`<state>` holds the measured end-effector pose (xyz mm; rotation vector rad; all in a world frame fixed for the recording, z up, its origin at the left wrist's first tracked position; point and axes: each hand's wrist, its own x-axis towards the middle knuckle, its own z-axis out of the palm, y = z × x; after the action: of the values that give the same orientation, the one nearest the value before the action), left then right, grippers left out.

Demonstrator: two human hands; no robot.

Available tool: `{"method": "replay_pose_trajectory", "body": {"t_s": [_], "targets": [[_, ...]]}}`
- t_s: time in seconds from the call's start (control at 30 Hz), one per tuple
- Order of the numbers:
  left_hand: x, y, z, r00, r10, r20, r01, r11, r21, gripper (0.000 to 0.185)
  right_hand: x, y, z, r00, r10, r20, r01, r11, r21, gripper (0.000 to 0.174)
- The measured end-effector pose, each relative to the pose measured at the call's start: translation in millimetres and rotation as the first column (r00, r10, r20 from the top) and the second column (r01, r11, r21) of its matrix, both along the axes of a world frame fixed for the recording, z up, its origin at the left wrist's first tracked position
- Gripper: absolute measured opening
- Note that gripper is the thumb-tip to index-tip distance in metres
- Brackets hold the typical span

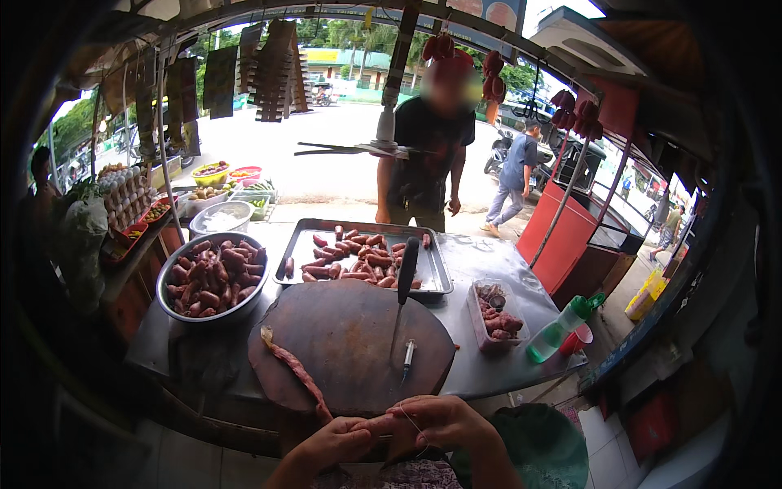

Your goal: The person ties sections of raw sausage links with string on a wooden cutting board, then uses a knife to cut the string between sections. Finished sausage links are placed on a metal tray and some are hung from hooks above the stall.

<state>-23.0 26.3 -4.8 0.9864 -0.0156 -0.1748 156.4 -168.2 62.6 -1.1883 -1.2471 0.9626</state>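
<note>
My left hand [339, 441] grips a filled sausage casing [296, 368], whose thinner length runs up onto a round wooden chopping block [354, 336]. At the sausage's other end, my right hand [443, 422] holds it together with a thin white string [410, 417]. A black-handled knife [407, 272] stands upright with its tip at the block. Beside it lies a small syringe [408, 359]. Behind the block, a metal tray [448, 278] carries many short sausages [366, 253]. A metal basin [164, 293] heaped with linked sausages is at the left.
A plastic tub [473, 312] of meat, a green bottle [556, 330] and a red cup [577, 338] stand on the metal table [482, 263] at right. A fan [383, 147] hangs low ahead. A person [431, 140] stands beyond the table.
</note>
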Motion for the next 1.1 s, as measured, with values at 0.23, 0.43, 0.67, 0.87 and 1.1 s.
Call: {"method": "replay_pose_trajectory", "body": {"t_s": [0.23, 0.43, 0.67, 0.87, 1.1], "targets": [[4, 2, -19, 0.973, 0.026, -0.229, -0.003, 0.995, 0.101, 0.033, -23, 32, -12, 0.985, 0.017, 0.17, 0.008, 0.989, -0.146, 0.057], [11, 8, -7, 0.99, -0.116, -0.082, 0.124, 0.987, 0.102, 0.057, -21, 13, -17, 0.972, -0.141, 0.186, 0.184, 0.953, -0.239, 0.057], [-14, -22, 142, 0.528, -0.081, 0.845, -0.763, 0.392, 0.514, 0.029, -19, 10, -21, 0.938, -0.309, -0.157, 0.261, 0.927, -0.268, 0.033], [-40, -24, 210, 0.307, -0.326, 0.894, -0.875, 0.274, 0.4, 0.022, -18, 20, -38, 0.935, -0.266, -0.235, 0.209, 0.947, -0.244, 0.036], [16, -19, 145, 0.631, -0.059, 0.774, -0.715, 0.343, 0.609, 0.024, 0, 7, -28, 0.931, -0.257, 0.26, 0.32, 0.917, -0.239, 0.043]]}}
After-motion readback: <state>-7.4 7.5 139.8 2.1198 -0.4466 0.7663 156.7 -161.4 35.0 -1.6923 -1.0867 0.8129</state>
